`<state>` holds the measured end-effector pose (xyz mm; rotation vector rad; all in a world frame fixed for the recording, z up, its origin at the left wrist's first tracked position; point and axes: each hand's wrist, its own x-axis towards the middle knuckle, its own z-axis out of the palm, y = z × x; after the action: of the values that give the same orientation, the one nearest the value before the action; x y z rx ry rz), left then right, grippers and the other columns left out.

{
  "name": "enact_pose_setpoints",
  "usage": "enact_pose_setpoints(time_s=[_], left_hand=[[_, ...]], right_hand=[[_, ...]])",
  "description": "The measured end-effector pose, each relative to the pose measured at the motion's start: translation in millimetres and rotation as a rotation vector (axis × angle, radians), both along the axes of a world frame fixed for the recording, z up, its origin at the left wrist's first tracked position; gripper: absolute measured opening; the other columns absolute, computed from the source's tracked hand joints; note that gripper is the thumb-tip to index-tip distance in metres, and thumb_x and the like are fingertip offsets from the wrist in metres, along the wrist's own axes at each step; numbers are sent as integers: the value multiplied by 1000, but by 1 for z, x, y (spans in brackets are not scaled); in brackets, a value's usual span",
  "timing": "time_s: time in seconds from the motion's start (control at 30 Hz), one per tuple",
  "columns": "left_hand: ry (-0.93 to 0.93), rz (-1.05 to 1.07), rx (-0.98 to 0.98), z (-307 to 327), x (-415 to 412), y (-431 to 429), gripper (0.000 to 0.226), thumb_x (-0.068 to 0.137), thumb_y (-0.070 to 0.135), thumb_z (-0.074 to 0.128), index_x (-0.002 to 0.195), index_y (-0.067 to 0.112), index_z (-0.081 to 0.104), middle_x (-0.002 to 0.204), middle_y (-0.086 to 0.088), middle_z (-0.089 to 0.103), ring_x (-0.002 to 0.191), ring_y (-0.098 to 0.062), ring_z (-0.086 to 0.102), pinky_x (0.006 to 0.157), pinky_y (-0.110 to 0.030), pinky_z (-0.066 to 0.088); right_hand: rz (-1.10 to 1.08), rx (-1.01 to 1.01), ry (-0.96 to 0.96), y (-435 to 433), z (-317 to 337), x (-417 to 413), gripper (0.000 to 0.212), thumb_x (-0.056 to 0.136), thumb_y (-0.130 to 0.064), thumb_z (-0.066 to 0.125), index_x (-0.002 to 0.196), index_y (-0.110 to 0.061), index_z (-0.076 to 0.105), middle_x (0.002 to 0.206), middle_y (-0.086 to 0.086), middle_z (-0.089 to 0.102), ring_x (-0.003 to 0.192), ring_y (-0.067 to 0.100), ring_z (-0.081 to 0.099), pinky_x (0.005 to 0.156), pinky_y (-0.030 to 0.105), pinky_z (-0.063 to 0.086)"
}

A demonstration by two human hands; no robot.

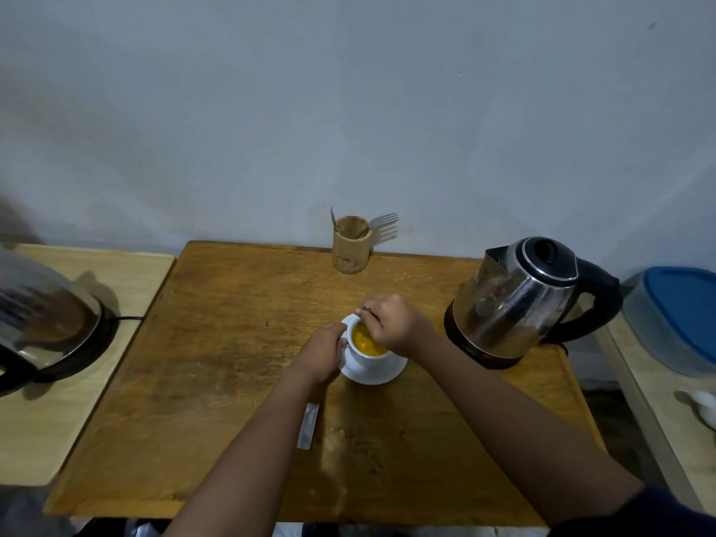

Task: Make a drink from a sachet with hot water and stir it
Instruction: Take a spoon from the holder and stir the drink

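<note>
A white cup [362, 358] holding orange-yellow liquid stands on a white saucer [381, 375] in the middle of the wooden table [232, 343]. My left hand [321, 354] grips the cup's left side. Above the cup, my right hand [387, 323] is closed on a metal spoon [367, 311], whose lower end dips into the drink and is hidden. A white sachet [308, 425] lies flat on the table, nearer to me, beside my left forearm. The steel electric kettle [519, 300] sits on its base to the right of the cup.
A wooden holder [351, 246] with a fork and another utensil stands at the table's far edge by the wall. A second steel kettle [42, 319] rests on the pale side table at left. A blue-lidded container [678, 315] sits on the right.
</note>
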<state>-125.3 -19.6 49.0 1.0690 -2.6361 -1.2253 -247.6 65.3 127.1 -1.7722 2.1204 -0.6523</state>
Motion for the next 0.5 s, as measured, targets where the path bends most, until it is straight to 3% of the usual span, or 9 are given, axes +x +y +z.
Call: enact_pose_setpoints(time_s=[0.17, 0.23, 0.33, 0.4, 0.5], left_hand=[[-7, 4, 7, 3, -1, 0, 30, 92, 8, 42, 119, 5, 56, 122, -16, 57, 111, -28, 51, 86, -28, 36], [-13, 4, 11, 2, -2, 0, 29, 92, 8, 42, 116, 5, 57, 120, -16, 57, 109, -28, 51, 84, -27, 36], [-29, 10, 10, 3, -4, -1, 27, 93, 10, 43, 116, 7, 57, 120, -16, 58, 107, -28, 52, 84, -29, 38], [-47, 16, -3, 5, -5, -1, 30, 93, 10, 44, 121, 6, 54, 125, -17, 56, 112, -28, 52, 89, -30, 39], [-61, 17, -7, 8, -6, -1, 33, 93, 10, 44, 126, 5, 51, 129, -17, 54, 117, -29, 51, 94, -32, 40]], right_hand=[[74, -19, -20, 15, 4, 4, 26, 91, -9, 50, 76, 7, 65, 74, 21, 67, 69, 28, 59, 58, 21, 32], [53, 2, -12, 22, 7, 2, 24, 92, -11, 50, 83, 4, 66, 80, 19, 68, 74, 28, 60, 59, 23, 37], [138, 45, -21, 35, 9, -5, 23, 89, -9, 52, 79, 4, 67, 74, 19, 68, 66, 29, 61, 58, 35, 52], [134, 71, 1, 38, 11, -14, 23, 92, -11, 50, 92, 5, 67, 89, 20, 70, 79, 29, 63, 71, 39, 53], [104, 72, 41, 41, 7, -25, 26, 95, -14, 47, 107, 3, 63, 105, 18, 67, 94, 27, 60, 82, 31, 47]])
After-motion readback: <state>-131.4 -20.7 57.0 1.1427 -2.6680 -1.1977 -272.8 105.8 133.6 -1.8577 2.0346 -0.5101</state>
